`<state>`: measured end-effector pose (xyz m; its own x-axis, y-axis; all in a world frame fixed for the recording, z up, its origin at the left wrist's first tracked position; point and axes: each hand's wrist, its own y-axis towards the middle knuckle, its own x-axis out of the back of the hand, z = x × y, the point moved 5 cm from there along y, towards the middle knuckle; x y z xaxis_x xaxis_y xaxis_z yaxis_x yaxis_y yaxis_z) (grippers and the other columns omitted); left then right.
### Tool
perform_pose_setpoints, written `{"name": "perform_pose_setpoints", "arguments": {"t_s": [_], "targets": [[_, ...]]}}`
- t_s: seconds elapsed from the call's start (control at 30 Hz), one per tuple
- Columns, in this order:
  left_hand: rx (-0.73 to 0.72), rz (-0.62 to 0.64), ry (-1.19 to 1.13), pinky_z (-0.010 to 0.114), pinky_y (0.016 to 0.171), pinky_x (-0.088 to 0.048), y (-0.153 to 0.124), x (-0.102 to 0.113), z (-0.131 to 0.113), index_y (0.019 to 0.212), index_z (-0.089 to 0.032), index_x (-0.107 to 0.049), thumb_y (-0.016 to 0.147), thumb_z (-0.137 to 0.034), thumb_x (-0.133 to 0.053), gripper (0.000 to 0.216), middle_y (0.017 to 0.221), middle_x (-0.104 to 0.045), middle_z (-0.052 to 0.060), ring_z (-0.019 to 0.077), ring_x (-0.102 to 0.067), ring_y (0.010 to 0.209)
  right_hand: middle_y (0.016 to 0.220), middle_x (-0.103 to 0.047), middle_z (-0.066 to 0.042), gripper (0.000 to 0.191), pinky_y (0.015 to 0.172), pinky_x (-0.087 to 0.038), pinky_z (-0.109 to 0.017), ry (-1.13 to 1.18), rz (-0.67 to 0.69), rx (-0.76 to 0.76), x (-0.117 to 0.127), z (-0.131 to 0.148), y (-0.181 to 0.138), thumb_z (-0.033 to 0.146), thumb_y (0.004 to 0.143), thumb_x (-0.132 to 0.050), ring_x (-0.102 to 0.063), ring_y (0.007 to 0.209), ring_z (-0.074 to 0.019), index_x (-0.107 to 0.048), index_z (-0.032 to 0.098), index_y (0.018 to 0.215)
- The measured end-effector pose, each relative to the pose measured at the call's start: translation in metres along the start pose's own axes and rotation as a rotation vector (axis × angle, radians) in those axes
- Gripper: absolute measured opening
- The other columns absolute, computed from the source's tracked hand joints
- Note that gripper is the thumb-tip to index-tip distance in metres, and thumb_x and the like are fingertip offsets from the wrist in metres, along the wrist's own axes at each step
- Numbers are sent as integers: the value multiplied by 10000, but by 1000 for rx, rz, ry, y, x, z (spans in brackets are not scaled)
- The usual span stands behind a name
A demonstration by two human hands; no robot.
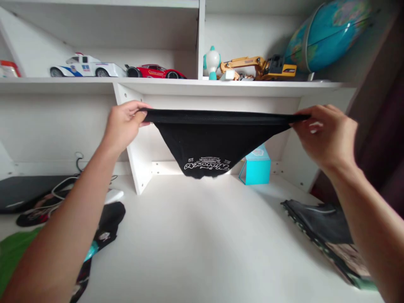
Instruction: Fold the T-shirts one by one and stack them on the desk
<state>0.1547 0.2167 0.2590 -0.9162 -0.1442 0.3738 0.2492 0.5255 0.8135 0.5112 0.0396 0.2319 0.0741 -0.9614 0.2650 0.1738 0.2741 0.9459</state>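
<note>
A black stretchy garment [202,139] hangs in the air between my two hands, its wide top band pulled taut. Below the band it narrows toward the bottom, where white lettering appears upside down; I cannot tell exactly what kind of clothing it is. My left hand [128,122] pinches the band's left end between thumb and fingers. At the right end, my right hand [325,130] grips the band the same way. Behind the garment's lower right side stands a turquoise box-like stand [258,170], partly covered by the cloth.
White shelves [176,86] hold a toy police car [86,66], a red toy car [154,71], a toy excavator [260,67] and a globe [328,35]. Dark folded cloth [318,219] lies right on the white desk [195,235]; a laptop [22,191], cables and clothes [109,223] lie left.
</note>
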Motion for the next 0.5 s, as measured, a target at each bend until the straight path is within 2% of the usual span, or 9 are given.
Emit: {"name": "perform_pose_setpoints", "arguments": {"t_s": [0.03,0.1,0.17,0.23,0.37,0.43,0.47,0.5], "targets": [[-10,-13,-4,263,807,-476,-8,8,-9,1034,-149,-577,864,-249,-437,242,981,-617,-45,130,-581,917,886,-560,-39,285,594,-379,-179,3,-16,29,9,2,-6,312,825,-482,-473,612,-31,-620,92,944],[36,56,43,276,761,-485,-33,11,-15,955,-152,-626,819,-237,-505,201,894,-643,-37,143,-606,832,941,-557,-54,236,582,-410,-188,22,73,63,16,-3,-30,307,818,-493,-511,638,-58,-617,134,921],[107,306,202,257,678,-475,-67,-4,-9,920,-166,-650,804,-259,-516,200,791,-656,-31,142,-614,708,955,-573,-56,190,593,-447,-220,50,263,84,12,-16,-66,311,801,-494,-552,679,-102,-604,188,894],[165,663,316,224,605,-442,-111,-29,2,882,-201,-669,812,-284,-491,209,720,-656,-33,136,-602,620,922,-603,-45,149,615,-478,-262,96,511,55,3,-36,-115,308,775,-499,-582,715,-147,-595,246,871],[216,1313,302,214,552,-415,-197,-74,12,845,-268,-695,794,-303,-500,205,757,-682,-19,158,-621,635,847,-653,-23,178,645,-523,-317,223,1102,-138,-6,-76,-226,319,721,-576,-627,733,-208,-635,394,871],[229,1511,243,222,533,-422,-219,-92,13,894,-284,-695,773,-323,-533,206,781,-692,-8,168,-630,636,853,-661,-7,288,688,-535,-338,235,1310,-251,-7,-88,-264,383,712,-606,-638,766,-219,-612,457,991],[225,1546,208,227,537,-431,-223,-102,13,936,-282,-686,778,-331,-530,227,795,-694,0,171,-632,642,872,-663,-4,332,716,-533,-347,234,1363,-282,-10,-90,-273,419,724,-596,-639,794,-220,-588,459,1053],[208,1530,173,233,561,-444,-221,-114,14,979,-275,-673,794,-333,-513,251,825,-692,8,172,-634,667,902,-662,-8,355,747,-525,-356,233,1376,-289,-15,-90,-276,447,747,-569,-635,832,-222,-568,441,1101]]}}
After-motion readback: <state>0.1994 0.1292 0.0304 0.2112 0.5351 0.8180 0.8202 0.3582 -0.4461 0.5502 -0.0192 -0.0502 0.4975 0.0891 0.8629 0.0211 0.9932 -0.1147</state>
